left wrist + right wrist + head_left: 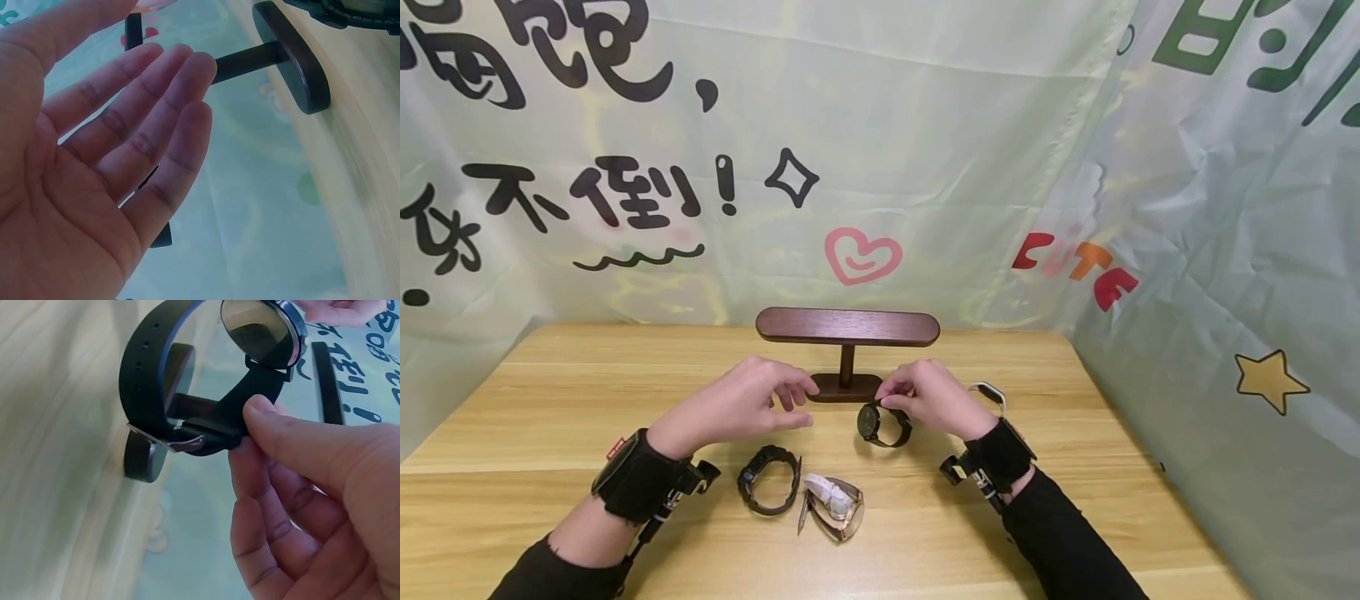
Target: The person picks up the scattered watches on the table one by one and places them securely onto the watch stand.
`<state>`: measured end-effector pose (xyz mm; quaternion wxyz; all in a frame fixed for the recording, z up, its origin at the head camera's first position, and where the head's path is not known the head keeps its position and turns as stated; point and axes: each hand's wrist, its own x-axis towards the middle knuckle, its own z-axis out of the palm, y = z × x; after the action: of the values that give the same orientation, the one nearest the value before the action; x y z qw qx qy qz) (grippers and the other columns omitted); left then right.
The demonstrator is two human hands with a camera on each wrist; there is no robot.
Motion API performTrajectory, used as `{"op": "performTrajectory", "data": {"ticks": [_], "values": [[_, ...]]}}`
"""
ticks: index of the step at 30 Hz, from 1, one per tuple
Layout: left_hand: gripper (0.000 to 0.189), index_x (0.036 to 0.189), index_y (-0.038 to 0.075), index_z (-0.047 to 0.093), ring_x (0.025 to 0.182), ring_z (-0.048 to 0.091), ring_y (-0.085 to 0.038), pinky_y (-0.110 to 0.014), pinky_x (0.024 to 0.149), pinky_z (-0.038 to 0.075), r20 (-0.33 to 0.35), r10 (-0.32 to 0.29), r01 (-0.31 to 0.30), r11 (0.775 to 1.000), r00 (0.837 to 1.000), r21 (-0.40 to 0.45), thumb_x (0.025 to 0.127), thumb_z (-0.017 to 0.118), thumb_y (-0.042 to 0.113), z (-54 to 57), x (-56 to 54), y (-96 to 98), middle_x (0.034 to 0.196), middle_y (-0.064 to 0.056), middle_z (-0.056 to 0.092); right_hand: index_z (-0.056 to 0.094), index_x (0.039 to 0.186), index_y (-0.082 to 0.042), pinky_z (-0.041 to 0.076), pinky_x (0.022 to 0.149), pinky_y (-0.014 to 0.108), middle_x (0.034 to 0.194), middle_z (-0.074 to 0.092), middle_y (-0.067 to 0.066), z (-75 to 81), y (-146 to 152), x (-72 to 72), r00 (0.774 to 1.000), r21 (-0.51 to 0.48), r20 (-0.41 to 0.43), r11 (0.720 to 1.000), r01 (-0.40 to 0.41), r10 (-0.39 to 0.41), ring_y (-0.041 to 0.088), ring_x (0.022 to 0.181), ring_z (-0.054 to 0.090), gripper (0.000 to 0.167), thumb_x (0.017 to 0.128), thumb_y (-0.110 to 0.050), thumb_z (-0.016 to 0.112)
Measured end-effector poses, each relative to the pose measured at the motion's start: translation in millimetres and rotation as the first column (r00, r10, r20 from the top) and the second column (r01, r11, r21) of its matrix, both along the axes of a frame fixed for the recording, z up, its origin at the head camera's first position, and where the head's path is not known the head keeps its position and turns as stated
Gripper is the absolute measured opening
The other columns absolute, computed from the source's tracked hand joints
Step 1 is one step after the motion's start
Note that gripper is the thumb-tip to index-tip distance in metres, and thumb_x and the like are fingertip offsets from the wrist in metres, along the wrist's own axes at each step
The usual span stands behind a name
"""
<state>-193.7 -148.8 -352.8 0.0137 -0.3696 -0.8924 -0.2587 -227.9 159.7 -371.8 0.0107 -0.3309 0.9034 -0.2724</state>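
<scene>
In the head view my right hand [931,398] pinches the strap of a black wristwatch [868,422] between thumb and fingers. The right wrist view shows the watch's buckled strap [147,381] forming a loop, with the thumb [262,409] pressed on it. My left hand [748,402] hovers to the left of the dark wooden T-shaped stand [847,327], its fingers loosely bent and holding nothing. From the left wrist view, the palm [69,206] is bare, with the stand's base [294,59] beyond the fingers. The stand's top bar carries nothing.
Nearer me on the wooden table [625,367] lie a black watch [769,480] and, just right of it, a white-strapped watch [831,497] beside a gold-toned one [842,527]. Partly behind my right wrist is a white-banded watch [992,393]. A printed cloth [925,167] hangs behind.
</scene>
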Motion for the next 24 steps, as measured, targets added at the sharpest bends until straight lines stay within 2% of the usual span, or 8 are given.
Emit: {"op": "performTrajectory", "data": {"ticks": [3,7,14,19,24], "values": [[0.029,0.116,0.011,0.079,0.084,0.072,-0.004,-0.025,0.073,0.063,-0.013,0.003,-0.003,1.000,1.000,-0.004,0.093,0.086,0.026,0.4,0.6,0.9,0.097,0.004,0.080,0.083,0.098,-0.016,0.054,0.067,0.019,0.092,0.080,-0.004,2.7,-1,1.2,1.000,-0.025,0.005,1.000,0.001,-0.001,0.006,0.074,0.064,0.006,0.099,-0.014,0.078],[0.036,0.121,0.009,0.077,0.088,0.074,-0.009,-0.031,0.077,0.065,-0.011,0.007,-0.007,1.000,1.000,-0.003,0.091,0.087,0.026,0.7,2.2,3.1,0.100,0.002,0.080,0.083,0.100,-0.017,0.052,0.065,0.020,0.093,0.080,-0.005,5.9,-2,2.9,1.000,-0.041,0.019,0.999,0.014,-0.013,0.009,0.072,0.063,0.006,0.099,-0.014,0.078],[0.052,0.133,0.009,0.071,0.099,0.075,-0.016,-0.032,0.082,0.066,-0.053,0.024,-0.022,0.999,0.998,0.032,0.090,0.089,0.031,2.3,6.1,8.1,0.111,-0.002,0.079,0.084,0.102,-0.018,0.054,0.070,0.021,0.096,0.081,-0.006,13.5,-5,8.7,0.999,-0.086,0.004,0.996,0.041,-0.040,0.005,0.077,0.065,0.006,0.100,-0.017,0.078],[0.063,0.142,0.008,0.066,0.102,0.075,-0.020,-0.031,0.083,0.066,-0.115,0.032,-0.023,0.996,0.993,0.082,0.089,0.090,0.033,3.9,9.7,10.9,0.121,-0.007,0.077,0.084,0.104,-0.019,0.056,0.074,0.024,0.096,0.080,-0.006,16.6,-6,12.7,0.998,-0.181,0.002,0.981,0.068,-0.069,0.006,0.082,0.067,0.008,0.099,-0.016,0.078],[0.066,0.142,0.008,0.066,0.104,0.075,-0.019,-0.032,0.087,0.067,-0.157,0.048,-0.026,0.990,0.986,0.140,0.086,0.092,0.032,4.7,13.3,14.7,0.123,-0.006,0.076,0.084,0.105,-0.018,0.058,0.077,0.026,0.098,0.081,-0.005,18.0,-7,14.7,0.994,-0.263,-0.007,0.959,0.107,-0.113,0.008,0.084,0.070,0.008,0.099,-0.016,0.079]]}}
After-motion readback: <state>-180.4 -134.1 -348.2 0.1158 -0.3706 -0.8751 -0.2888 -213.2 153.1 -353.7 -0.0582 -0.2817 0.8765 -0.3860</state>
